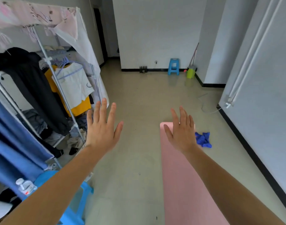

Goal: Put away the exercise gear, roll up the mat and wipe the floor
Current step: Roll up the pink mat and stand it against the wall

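A pink mat (179, 179) lies flat and unrolled on the pale floor, running from the bottom edge toward the middle of the room. A crumpled blue cloth (204, 139) sits on the floor just right of the mat's far end. My left hand (102, 129) is held out in the air over bare floor left of the mat, fingers spread, holding nothing. My right hand (182, 132) hovers above the mat's far end, fingers apart and empty.
A clothes rack (46, 88) full of hanging garments stands at the left. Beside it, near me, is a blue plastic stool (77, 207) with a water bottle (25, 186). By the far wall stand another blue stool (173, 66), a green bin (191, 72) and a broom.
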